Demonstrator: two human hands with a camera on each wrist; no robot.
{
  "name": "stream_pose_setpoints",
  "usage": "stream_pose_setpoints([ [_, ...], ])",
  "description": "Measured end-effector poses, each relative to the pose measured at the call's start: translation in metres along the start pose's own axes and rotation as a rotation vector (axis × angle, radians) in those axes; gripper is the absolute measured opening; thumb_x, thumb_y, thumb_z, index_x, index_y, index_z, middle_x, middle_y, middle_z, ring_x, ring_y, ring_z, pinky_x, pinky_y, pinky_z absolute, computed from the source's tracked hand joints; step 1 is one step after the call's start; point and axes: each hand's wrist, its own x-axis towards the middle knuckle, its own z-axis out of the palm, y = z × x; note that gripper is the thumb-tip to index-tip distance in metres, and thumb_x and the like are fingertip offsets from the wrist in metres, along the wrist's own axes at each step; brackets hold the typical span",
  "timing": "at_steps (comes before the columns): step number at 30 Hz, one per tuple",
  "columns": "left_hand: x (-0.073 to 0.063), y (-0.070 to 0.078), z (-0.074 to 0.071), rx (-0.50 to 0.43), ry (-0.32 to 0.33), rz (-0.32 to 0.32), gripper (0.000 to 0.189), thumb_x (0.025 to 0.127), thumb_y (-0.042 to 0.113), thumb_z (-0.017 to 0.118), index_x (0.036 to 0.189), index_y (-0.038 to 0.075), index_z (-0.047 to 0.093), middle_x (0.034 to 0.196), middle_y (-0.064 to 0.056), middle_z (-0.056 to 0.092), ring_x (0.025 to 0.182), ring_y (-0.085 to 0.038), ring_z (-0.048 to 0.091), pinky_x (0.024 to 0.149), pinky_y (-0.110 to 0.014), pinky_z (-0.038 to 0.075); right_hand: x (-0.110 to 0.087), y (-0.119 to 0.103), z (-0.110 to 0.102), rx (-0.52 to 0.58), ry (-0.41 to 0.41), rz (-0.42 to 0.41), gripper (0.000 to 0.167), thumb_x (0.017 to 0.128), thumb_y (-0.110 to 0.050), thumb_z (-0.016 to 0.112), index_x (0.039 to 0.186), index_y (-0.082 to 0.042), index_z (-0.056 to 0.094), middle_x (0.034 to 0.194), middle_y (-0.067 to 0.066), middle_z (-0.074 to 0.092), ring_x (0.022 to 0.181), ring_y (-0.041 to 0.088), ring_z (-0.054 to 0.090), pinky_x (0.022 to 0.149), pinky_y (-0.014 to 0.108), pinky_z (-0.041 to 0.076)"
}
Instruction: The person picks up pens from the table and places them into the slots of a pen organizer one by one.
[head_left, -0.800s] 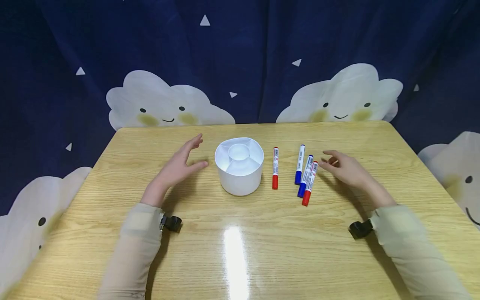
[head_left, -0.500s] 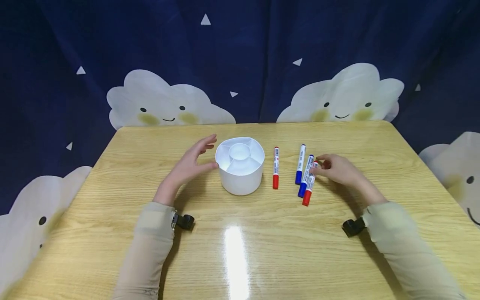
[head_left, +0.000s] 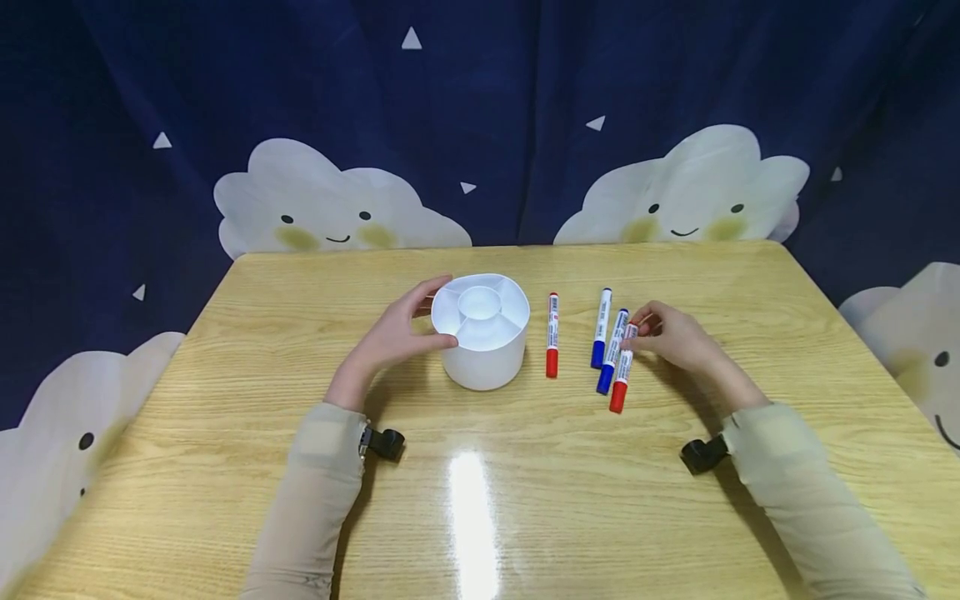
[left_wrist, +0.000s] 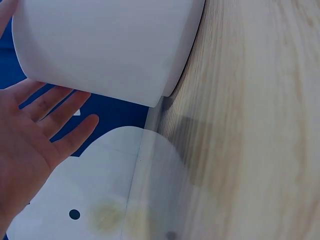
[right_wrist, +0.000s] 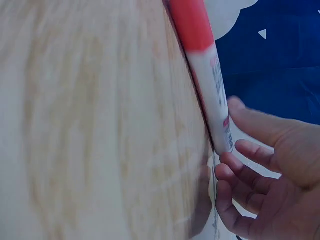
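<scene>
- White round organizer [head_left: 483, 367] stands upright on the wood-grain table [head_left: 570, 500], left of all the markers; a central ring and radial dividers split its inside into compartments.
- Left hand [head_left: 396, 335] is at the organizer's left side: thumb at the near rim, other fingers behind the far-left wall. Wrist view shows these fingers nearly straight and spread; thumb-to-finger gap is wide.
- Right hand [head_left: 677, 340] is at the uncapped-side end of the near red marker [head_left: 620, 379], thumb against the barrel, other fingers bent beside that end. Gap is narrow; cannot tell whether the fingers pinch the marker.
- Near red marker lies on the table, rightmost of a slanted group of three, red cap toward the person.
- Middle blue marker [head_left: 612, 354] lies just beside it; outer blue marker [head_left: 602, 325] is next on the left. Both blue caps point toward the person.
- Lone red marker [head_left: 552, 333] lies between the organizer and this group, apart from both, cap also toward the person.
- Beige sleeves [head_left: 318, 483] cover both forearms; a small black camera [head_left: 386, 444] sits at each wrist.
- Behind the table: dark blue curtain [head_left: 495, 108] with smiling clouds and white triangles.
</scene>
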Motion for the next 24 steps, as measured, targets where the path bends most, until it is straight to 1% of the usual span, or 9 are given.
stream_pose_setpoints([
  [2,0.0004,-0.0005,0.0005,-0.013,-0.001,0.002,0.080,0.073,0.010,0.072,0.141,0.004,0.030,0.138,-0.014,0.040,0.118,-0.034,0.044,0.102,-0.050,0.033,-0.0001,0.0004,0.0000,0.006,0.008,0.007,0.054,0.078,-0.040,0.069,0.111,-0.002,0.050,0.091,0.009,0.055,0.079,0.020,0.050,0.063,0.027,0.042],
  [7,0.0011,-0.0018,0.0008,-0.012,0.000,0.000,0.080,0.073,0.009,0.073,0.141,0.003,0.030,0.138,-0.015,0.040,0.118,-0.033,0.044,0.102,-0.051,0.033,0.0018,-0.0009,0.0003,-0.014,-0.023,0.018,0.068,0.079,-0.043,0.067,0.123,0.003,0.047,0.089,0.009,0.056,0.072,0.018,0.048,0.058,0.026,0.040],
  [8,0.0024,-0.0067,0.0010,-0.008,0.002,0.002,0.081,0.073,0.012,0.074,0.141,0.004,0.030,0.138,-0.014,0.040,0.118,-0.033,0.044,0.101,-0.050,0.034,0.0022,-0.0016,0.0004,-0.016,-0.028,0.018,0.069,0.079,-0.043,0.067,0.124,0.004,0.047,0.089,0.009,0.056,0.072,0.017,0.047,0.058,0.026,0.040],
  [14,0.0024,-0.0080,0.0018,-0.024,0.004,0.001,0.081,0.073,0.014,0.074,0.141,0.007,0.031,0.137,-0.013,0.040,0.118,-0.032,0.044,0.102,-0.050,0.033,0.0028,-0.0033,0.0009,0.002,-0.035,0.022,0.061,0.079,-0.038,0.068,0.120,0.004,0.050,0.092,0.010,0.054,0.079,0.020,0.048,0.062,0.026,0.042],
  [15,0.0010,-0.0029,0.0016,-0.029,0.002,-0.003,0.079,0.073,0.011,0.073,0.141,0.007,0.031,0.137,-0.014,0.040,0.118,-0.033,0.044,0.102,-0.051,0.032,0.0025,-0.0034,0.0009,0.010,-0.036,0.024,0.060,0.079,-0.037,0.069,0.119,0.004,0.050,0.093,0.010,0.054,0.080,0.020,0.049,0.062,0.026,0.042],
  [17,0.0000,-0.0013,0.0013,-0.028,0.002,-0.004,0.079,0.073,0.011,0.072,0.141,0.007,0.031,0.137,-0.013,0.041,0.117,-0.032,0.044,0.102,-0.050,0.032,0.0017,-0.0041,0.0006,0.046,-0.039,0.032,0.059,0.079,-0.035,0.070,0.118,0.004,0.050,0.094,0.011,0.053,0.080,0.019,0.050,0.063,0.025,0.045],
  [21,-0.0003,-0.0008,0.0009,-0.021,0.003,-0.004,0.079,0.074,0.011,0.072,0.141,0.007,0.031,0.137,-0.012,0.041,0.117,-0.030,0.044,0.102,-0.048,0.033,0.0005,-0.0054,0.0002,0.124,-0.047,0.065,0.055,0.079,-0.027,0.070,0.118,0.004,0.049,0.094,0.011,0.052,0.075,0.018,0.054,0.061,0.026,0.050],
  [24,0.0001,-0.0014,0.0009,-0.016,0.004,-0.002,0.078,0.074,0.012,0.072,0.141,0.008,0.031,0.137,-0.012,0.041,0.117,-0.030,0.045,0.102,-0.047,0.033,0.0011,-0.0064,0.0007,0.146,-0.067,0.091,0.056,0.080,-0.023,0.069,0.121,0.007,0.047,0.091,0.012,0.053,0.070,0.017,0.059,0.059,0.027,0.052],
])
